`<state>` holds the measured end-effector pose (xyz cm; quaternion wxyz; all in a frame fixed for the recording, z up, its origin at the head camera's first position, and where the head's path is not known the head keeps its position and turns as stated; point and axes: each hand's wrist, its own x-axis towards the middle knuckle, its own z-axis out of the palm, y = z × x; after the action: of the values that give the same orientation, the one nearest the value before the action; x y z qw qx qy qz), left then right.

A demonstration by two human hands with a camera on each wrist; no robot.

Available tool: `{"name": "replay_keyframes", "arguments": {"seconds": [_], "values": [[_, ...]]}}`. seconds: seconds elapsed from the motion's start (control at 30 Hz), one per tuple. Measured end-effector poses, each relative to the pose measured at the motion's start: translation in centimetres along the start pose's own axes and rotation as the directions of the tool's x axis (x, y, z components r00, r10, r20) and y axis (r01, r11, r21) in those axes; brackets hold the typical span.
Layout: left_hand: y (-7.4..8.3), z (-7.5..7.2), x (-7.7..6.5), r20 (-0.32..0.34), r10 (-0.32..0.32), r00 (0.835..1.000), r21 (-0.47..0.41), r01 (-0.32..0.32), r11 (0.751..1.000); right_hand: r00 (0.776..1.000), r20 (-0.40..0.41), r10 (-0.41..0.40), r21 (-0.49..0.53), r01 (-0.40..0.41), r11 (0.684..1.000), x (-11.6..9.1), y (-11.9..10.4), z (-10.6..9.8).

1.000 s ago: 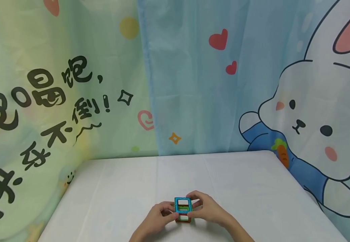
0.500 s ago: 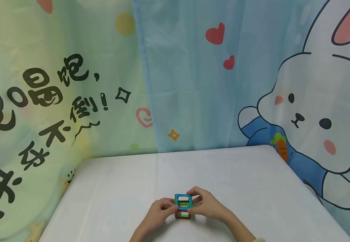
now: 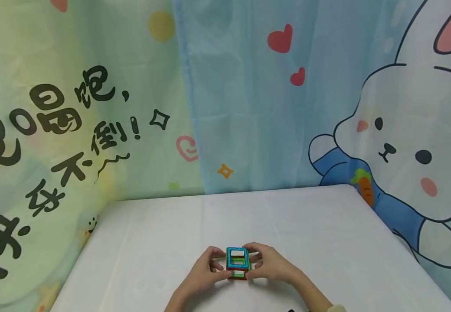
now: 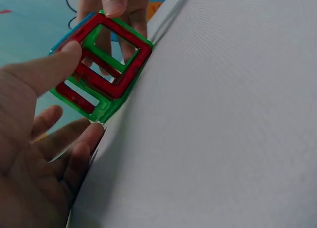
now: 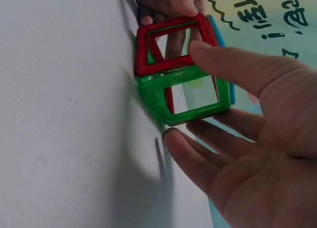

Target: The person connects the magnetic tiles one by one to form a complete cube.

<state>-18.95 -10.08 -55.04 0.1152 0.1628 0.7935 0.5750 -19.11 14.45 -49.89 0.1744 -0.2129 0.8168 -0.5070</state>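
A small cube of see-through magnetic tiles [image 3: 237,263] sits on the white table. Its top frame is blue, the front tile [image 5: 171,68] is red and the side tile [image 5: 176,116] is green. From the left, my left hand [image 3: 204,271] holds it, thumb at the front red tile and fingers toward the left side. My right hand [image 3: 272,263] holds the opposite side, its thumb at the front right edge and its fingers along the right and far side. In the left wrist view, the cube [image 4: 111,84] appears between both hands.
The white tabletop [image 3: 151,234] spreads around the hands. Behind it hang printed curtains [image 3: 241,108] with a cartoon rabbit [image 3: 401,143] on the right and black lettering on the left. A small dark object [image 3: 291,310] peeks in at the bottom edge.
The thumbs have slid slightly lower on the cube's front, and the right thumb has moved toward its right edge. The head view has tilted slightly. The cube stays between both hands.
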Motion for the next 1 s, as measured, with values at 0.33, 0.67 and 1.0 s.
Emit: {"name": "replay_keyframes", "arguments": {"seconds": [0.33,0.67,1.0], "values": [[0.3,-0.4,0.0,0.001,0.014,1.0,0.014,-0.014,1.0,1.0,-0.003,-0.006,0.001,0.006,1.0,0.4,-0.3,0.4],[-0.1,0.5,-1.1,-0.003,-0.007,1.0,-0.012,0.007,1.0,0.999,-0.026,0.029,-0.036,-0.03,0.999,-0.5,0.0,1.1],[-0.2,-1.4,-2.3,0.063,-0.063,0.996,0.024,0.061,0.998,0.998,-0.038,0.049,-0.106,-0.053,0.993,-1.2,0.6,1.7]]}}
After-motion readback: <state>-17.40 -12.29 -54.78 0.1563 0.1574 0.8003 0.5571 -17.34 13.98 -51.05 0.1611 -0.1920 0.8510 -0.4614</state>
